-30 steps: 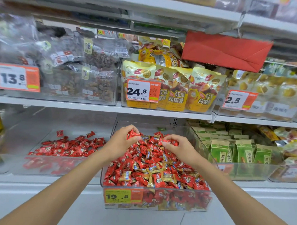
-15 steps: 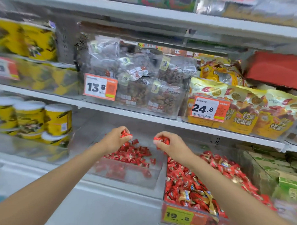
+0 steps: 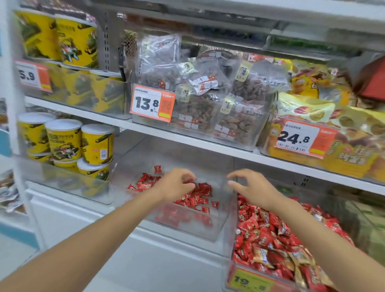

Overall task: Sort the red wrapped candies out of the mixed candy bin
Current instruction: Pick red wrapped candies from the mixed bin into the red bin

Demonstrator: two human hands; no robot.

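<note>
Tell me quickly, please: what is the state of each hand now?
Left hand: pinches a small red wrapped candy.
Right hand: open, holds nothing.

White shelf [image 3: 160, 256], clear tray [image 3: 201, 230] of red candies [image 3: 199, 193], mixed candy bin [image 3: 232, 242] just beside, canister bin [image 3: 64, 183] leftward.

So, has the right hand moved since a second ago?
Yes. The right hand has gone left, from over the middle of the mixed candy bin to its left wall, beside the red candy tray, and now holds nothing.
</note>
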